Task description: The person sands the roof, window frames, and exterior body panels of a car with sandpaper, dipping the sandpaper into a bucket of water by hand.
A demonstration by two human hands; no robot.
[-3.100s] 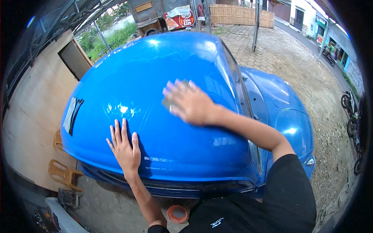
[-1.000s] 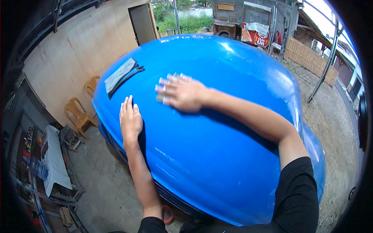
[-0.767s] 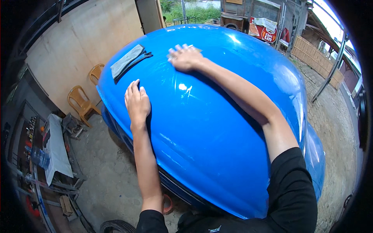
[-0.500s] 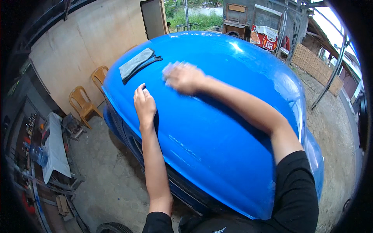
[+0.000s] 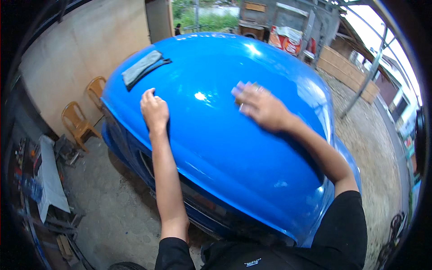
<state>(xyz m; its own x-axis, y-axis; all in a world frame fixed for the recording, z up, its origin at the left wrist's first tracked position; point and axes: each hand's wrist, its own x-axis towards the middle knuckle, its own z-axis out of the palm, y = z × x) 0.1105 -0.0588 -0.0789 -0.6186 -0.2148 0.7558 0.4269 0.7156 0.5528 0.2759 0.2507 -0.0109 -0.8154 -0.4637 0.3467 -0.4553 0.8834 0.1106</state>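
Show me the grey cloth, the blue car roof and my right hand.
Grey cloth [image 5: 141, 67], head view: its upper face.
Blue car roof [image 5: 216, 135], head view: bare panel.
Right hand [image 5: 263, 107], head view: back of hand.

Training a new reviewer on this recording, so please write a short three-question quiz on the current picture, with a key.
1. True or false: the person's right grip is over the car's blue roof.
2. Which is nearest the left grip? A) red sign B) gray cloth-like item C) tall pole
3. Fill in: the orange-brown chairs stand toward the picture's ____ side.

Key: 1. True. 2. B. 3. Left.
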